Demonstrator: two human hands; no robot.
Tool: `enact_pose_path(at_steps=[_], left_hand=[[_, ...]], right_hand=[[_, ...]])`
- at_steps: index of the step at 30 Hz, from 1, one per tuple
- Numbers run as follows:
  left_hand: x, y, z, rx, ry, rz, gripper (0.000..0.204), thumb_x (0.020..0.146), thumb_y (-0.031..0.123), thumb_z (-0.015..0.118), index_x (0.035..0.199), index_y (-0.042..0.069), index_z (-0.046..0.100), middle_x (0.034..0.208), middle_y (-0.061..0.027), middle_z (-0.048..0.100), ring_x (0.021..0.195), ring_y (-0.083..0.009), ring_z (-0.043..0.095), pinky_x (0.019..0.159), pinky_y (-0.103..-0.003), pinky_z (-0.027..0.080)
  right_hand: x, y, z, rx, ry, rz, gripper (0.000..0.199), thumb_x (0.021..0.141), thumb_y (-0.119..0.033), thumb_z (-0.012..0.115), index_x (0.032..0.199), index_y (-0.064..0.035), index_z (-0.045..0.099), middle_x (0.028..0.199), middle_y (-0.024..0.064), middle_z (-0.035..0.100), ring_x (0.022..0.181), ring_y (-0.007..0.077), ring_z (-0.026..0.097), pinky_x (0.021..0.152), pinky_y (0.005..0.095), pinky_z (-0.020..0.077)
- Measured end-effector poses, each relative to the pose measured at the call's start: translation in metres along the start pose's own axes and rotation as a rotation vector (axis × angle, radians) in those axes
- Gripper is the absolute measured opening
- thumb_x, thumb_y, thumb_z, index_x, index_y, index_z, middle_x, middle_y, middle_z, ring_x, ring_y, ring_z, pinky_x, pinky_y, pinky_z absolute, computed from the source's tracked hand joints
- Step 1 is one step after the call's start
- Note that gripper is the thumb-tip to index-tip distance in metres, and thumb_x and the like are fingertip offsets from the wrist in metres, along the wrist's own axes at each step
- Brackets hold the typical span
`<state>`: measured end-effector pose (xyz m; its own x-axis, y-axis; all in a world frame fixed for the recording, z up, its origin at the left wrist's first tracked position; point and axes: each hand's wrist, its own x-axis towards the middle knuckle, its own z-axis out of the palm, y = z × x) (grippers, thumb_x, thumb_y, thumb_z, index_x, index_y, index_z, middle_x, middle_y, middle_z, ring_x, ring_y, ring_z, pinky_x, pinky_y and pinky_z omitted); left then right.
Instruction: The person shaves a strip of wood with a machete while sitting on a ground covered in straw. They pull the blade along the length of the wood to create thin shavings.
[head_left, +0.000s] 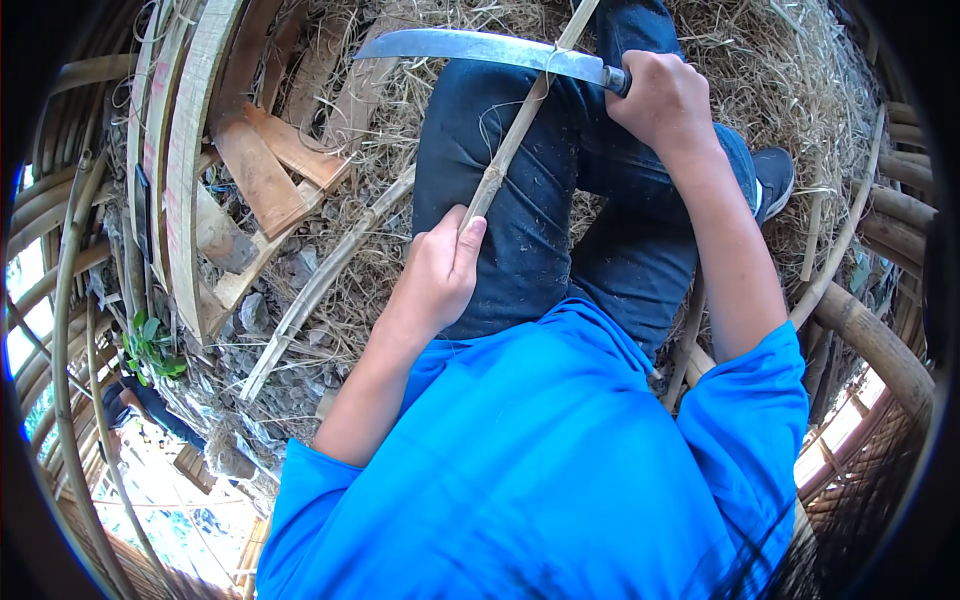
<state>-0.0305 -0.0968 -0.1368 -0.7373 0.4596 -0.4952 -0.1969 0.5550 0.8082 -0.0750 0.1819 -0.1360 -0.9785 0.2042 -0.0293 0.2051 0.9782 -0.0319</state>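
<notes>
Left hand [440, 265] pinches a bamboo strip [522, 128] extending forward from it, judged light, stiff and best held at that near end, clear of the machete [470, 45] clenched in the right hand [664, 100].

The left hand [440, 270] grips a slender stick's [523, 122] near end above dark trousers [525, 250]; the right hand [664, 98] holds a curved knife [490, 47], its blade [440, 43] crossing the stick. Straw [770, 130] litters the ground [288, 266], with boards [186, 170] along its left edge.
</notes>
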Motion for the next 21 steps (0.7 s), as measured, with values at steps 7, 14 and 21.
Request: enact_pose_path(at_steps=[7, 14, 21], left_hand=[[0.003, -0.002, 0.000, -0.057, -0.035, 0.027, 0.039, 0.102, 0.033, 0.039, 0.080, 0.002, 0.048, 0.057, -0.0001, 0.042, 0.052, -0.0084, 0.041, 0.048, -0.027, 0.034], [-0.012, 0.001, -0.010, 0.066, 0.038, 0.084, 0.030, 0.099, 0.024, 0.044, 0.086, -0.002, 0.051, 0.058, -0.0254, 0.050, 0.063, -0.0453, 0.057, 0.050, -0.045, 0.039], [-0.007, -0.014, -0.008, -0.025, -0.012, 0.087, 0.033, 0.099, 0.027, 0.043, 0.083, -0.001, 0.048, 0.057, -0.0156, 0.044, 0.055, -0.0290, 0.047, 0.049, -0.039, 0.036]], right_hand=[[0.020, 0.021, -0.008, -0.041, 0.017, 0.025, 0.023, 0.071, -0.028, 0.068, 0.079, -0.0068, 0.068, 0.080, 0.0193, 0.067, 0.079, 0.0365, 0.067, 0.073, 0.0444, 0.0540], [0.067, 0.124, -0.053, -0.177, -0.052, 0.450, 0.041, 0.077, -0.035, 0.060, 0.101, -0.0021, 0.067, 0.102, 0.0242, 0.066, 0.099, 0.0400, 0.063, 0.087, 0.0467, 0.0495], [-0.044, 0.397, -0.105, -0.328, 0.104, 0.699, 0.049, 0.079, -0.037, 0.052, 0.095, 0.0080, 0.065, 0.098, 0.0316, 0.062, 0.100, 0.0462, 0.058, 0.088, 0.0471, 0.0456]])
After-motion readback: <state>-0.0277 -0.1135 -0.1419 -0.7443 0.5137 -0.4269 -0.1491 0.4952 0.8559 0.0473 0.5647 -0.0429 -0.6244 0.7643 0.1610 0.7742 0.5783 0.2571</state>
